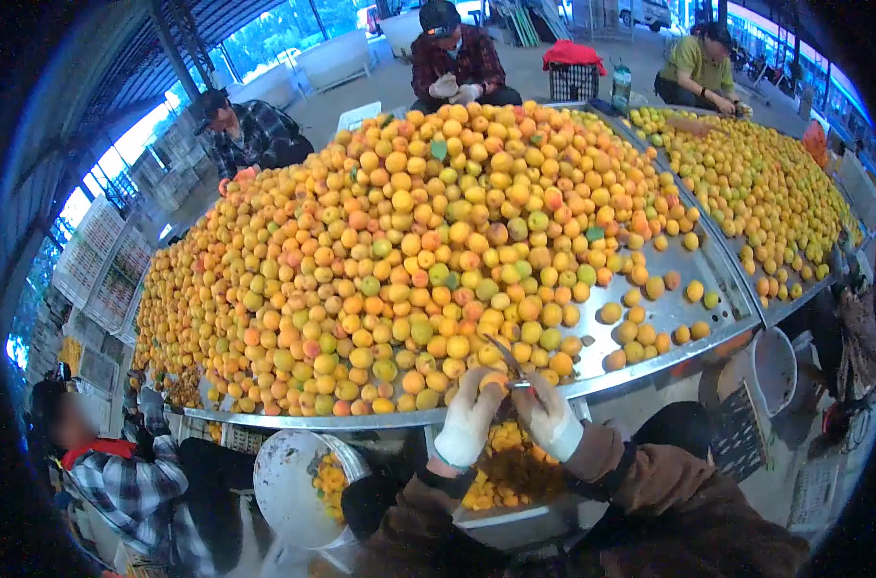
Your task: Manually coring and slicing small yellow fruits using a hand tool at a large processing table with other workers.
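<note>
Two white-gloved hands work close together below the middle of the frame. The left hand [470,421], fingers curled nearly closed, holds one orange fruit [496,379]; the right hand [550,414], closed in a grip, has one curved knife [501,351], its blade rising toward upper left. One fruit heap [390,260] fills the centre, a second heap [746,193] the upper right. Four other people [457,63] are visible.

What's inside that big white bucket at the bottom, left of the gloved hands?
Inside the white bucket, I can see yellow-orange fruit pieces. Whatever lies beneath them is covered, so I can't tell.
</note>
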Demonstrator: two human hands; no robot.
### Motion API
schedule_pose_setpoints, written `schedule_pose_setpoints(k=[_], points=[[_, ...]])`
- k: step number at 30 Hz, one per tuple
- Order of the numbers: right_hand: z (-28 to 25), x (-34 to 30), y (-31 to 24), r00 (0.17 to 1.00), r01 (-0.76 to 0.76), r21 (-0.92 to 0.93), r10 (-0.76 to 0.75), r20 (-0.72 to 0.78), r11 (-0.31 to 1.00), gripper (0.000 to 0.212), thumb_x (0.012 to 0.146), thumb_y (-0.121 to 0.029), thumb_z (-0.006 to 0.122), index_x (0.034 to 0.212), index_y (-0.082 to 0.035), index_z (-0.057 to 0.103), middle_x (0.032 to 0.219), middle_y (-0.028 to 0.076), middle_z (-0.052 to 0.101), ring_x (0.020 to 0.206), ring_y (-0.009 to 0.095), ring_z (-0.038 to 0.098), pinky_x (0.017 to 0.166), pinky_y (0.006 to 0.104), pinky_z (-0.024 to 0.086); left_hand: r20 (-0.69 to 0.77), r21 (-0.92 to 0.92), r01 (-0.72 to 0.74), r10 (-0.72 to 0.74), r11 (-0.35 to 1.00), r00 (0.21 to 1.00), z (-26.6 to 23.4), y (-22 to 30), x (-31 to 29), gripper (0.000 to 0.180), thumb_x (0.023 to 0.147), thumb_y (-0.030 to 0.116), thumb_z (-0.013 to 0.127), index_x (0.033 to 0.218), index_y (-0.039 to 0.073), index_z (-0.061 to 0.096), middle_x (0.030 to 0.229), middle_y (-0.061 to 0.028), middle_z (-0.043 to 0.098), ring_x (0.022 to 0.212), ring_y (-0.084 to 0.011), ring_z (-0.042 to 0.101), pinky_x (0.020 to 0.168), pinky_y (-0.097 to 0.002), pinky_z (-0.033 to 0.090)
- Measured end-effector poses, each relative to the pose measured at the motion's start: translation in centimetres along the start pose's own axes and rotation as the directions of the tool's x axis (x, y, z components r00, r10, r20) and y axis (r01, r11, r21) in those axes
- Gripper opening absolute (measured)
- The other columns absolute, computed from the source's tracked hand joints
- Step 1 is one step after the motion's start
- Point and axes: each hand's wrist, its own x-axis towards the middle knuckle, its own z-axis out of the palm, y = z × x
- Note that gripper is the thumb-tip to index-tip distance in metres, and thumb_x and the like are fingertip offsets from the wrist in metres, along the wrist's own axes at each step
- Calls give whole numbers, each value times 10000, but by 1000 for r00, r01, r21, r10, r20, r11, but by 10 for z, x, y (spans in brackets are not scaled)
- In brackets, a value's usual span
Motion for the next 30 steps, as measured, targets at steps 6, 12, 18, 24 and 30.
schedule_pose_setpoints(k=[6, 12, 18, 24, 30], points=[[8, -1, -7, 988, 108, -158, -124, -94, 982, 219, 923, -105, 502, 1120, -16, 467, 847, 230, 645, 834, 365, 671, 675, 405, 507, -69, -6, 71, -71, 997, 995, 12, 12, -2, 311, 961, 191, 456, 1224, 29, 490, 952, -79, 584, 795, -141, 563, 678, -292, 473], [28, 10, 0, 978, 159, -76, -168, -123, 984, 273, 909, -74, 517, 1168, -7, 461, 921, 242, 655, 889, 373, 667, 731, 389, 519, -153, 132, -102, 122, 986, 981, 1, 11, -1, 369, 935, 278, 539, 1168, -8, 528, 837, -258, 604, 780, -393, 622, 693, -407, 487], [29, 11, -14, 987, 135, -149, -146, -64, 980, 293, 926, -109, 499, 1185, 26, 472, 837, 237, 631, 789, 360, 646, 671, 380, 500, -160, 165, 96, -69, 982, 985, -14, 33, 0, 364, 895, 264, 586, 1152, 9, 543, 848, -255, 613, 807, -432, 615, 682, -448, 489], [26, 26, -11, 971, 204, -524, -240, 0, 827, 249, 880, -76, 498, 1118, -5, 512, 724, 248, 596, 723, 437, 622, 593, 421, 491, -294, 414, 2, 131, 910, 947, -24, 25, -5, 324, 865, 203, 590, 1117, 3, 550, 918, -222, 612, 818, -400, 607, 689, -428, 488], [12, 35, -2, 991, 117, -279, -133, -36, 953, 187, 907, -168, 557, 1025, -32, 506, 735, 250, 588, 732, 462, 593, 592, 466, 485, -176, 439, -185, 286, 879, 942, -23, -4, 13, 276, 866, -25, 496, 1141, -12, 519, 1041, -142, 558, 812, -282, 590, 691, -325, 486]])
